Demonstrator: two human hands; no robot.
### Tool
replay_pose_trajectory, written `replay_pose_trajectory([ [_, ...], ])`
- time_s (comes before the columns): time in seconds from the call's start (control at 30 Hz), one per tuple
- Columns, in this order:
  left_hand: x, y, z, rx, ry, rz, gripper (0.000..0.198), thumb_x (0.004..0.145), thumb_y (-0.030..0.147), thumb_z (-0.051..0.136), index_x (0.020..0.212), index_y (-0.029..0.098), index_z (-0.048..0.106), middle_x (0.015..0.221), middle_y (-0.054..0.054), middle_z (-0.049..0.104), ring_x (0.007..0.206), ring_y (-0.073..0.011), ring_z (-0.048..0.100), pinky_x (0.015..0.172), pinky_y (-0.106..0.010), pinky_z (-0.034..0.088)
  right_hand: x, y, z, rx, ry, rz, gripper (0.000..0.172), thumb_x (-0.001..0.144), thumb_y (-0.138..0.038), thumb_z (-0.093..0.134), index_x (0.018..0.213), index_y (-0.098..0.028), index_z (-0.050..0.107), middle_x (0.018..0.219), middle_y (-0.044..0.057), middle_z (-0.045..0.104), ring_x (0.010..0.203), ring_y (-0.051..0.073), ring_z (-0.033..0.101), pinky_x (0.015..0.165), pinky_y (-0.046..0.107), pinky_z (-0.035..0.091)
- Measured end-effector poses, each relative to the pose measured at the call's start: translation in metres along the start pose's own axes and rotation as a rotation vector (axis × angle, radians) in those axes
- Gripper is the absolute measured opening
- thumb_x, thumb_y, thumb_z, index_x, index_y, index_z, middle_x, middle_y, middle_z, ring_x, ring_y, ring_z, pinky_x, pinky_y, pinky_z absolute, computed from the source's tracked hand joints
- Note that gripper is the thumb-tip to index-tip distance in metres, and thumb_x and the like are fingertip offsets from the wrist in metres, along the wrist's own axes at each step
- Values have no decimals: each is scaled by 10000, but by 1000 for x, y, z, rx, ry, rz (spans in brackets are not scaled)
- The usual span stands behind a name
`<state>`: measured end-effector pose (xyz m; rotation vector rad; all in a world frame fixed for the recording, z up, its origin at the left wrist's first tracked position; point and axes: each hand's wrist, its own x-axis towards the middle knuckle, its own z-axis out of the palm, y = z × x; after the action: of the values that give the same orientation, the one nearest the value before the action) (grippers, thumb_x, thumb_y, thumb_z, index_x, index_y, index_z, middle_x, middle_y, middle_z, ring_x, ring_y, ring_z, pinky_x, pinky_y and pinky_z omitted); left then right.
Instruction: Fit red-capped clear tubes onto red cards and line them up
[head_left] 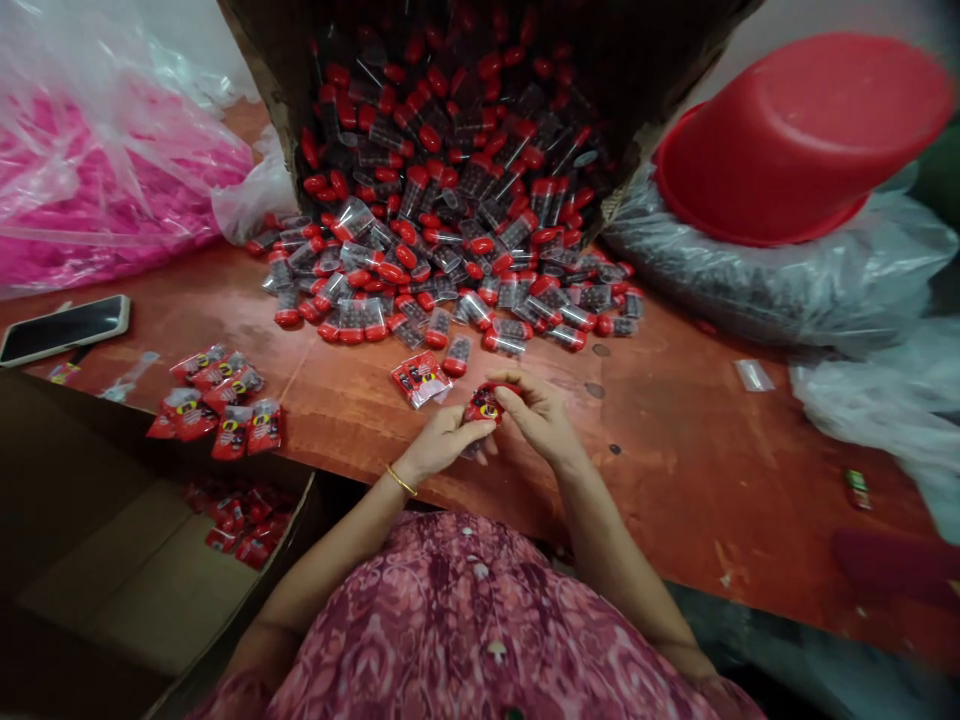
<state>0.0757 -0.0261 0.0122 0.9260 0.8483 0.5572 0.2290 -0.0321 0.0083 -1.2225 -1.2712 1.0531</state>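
My left hand [444,440] and my right hand [536,412] meet over the red table [697,470], both pinching one small red printed packet [484,403]. A clear little vial with a red cap [456,354] lies just beyond them, beside a small stack of red packets [420,378]. Behind that, a big heap of red-capped vials [450,250] spills out of a tipped cardboard box [277,110].
Several filled red packets [221,400] lie at the left table edge above an open cardboard box [150,580] holding more. A phone [64,328] lies far left by a pink plastic bag [97,180]. A red basin [795,140] rests on plastic bags at right.
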Motion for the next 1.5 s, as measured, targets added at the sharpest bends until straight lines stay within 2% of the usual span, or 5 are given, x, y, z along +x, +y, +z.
replay_pose_trajectory([
  [0.37, 2, -2, 12, -116, 2, 13, 369, 640, 502, 662, 689, 161, 531, 510, 12, 623, 334, -78, 501, 360, -192, 363, -7, -7, 23, -270, 455, -132, 332, 784, -420, 583, 547, -190, 550, 473, -36, 494, 456, 91, 413, 470, 240, 348],
  [0.77, 8, 3, 12, -365, 131, 14, 288, 667, 465, 551, 658, 194, 457, 371, 44, 540, 230, -81, 370, 297, -213, 312, -10, -5, 24, 170, 264, 78, 297, 806, -519, 527, 875, -230, 550, 574, -69, 481, 447, 78, 413, 456, 218, 376],
  [1.13, 9, 5, 10, -421, 174, -84, 367, 787, 518, 441, 613, 195, 452, 307, 61, 438, 216, -67, 294, 315, -207, 354, -22, 1, 24, -80, 166, -25, 119, 778, -278, 603, 736, -208, 690, 696, 10, 674, 637, 146, 598, 617, 282, 467],
  [1.33, 8, -3, 11, -234, 210, 26, 369, 787, 516, 427, 599, 199, 437, 320, 64, 429, 234, -63, 266, 314, -208, 324, -24, 1, 24, -110, 161, 6, 264, 839, -387, 528, 702, -195, 645, 634, 5, 621, 595, 138, 558, 584, 271, 449],
  [1.5, 11, -13, 16, -116, 435, 261, 292, 779, 471, 522, 795, 181, 553, 610, 25, 605, 524, -99, 535, 518, -216, 429, -27, 10, 22, 98, 102, 229, 361, 812, -516, 529, 996, -210, 582, 779, 6, 626, 662, 136, 574, 610, 263, 477],
])
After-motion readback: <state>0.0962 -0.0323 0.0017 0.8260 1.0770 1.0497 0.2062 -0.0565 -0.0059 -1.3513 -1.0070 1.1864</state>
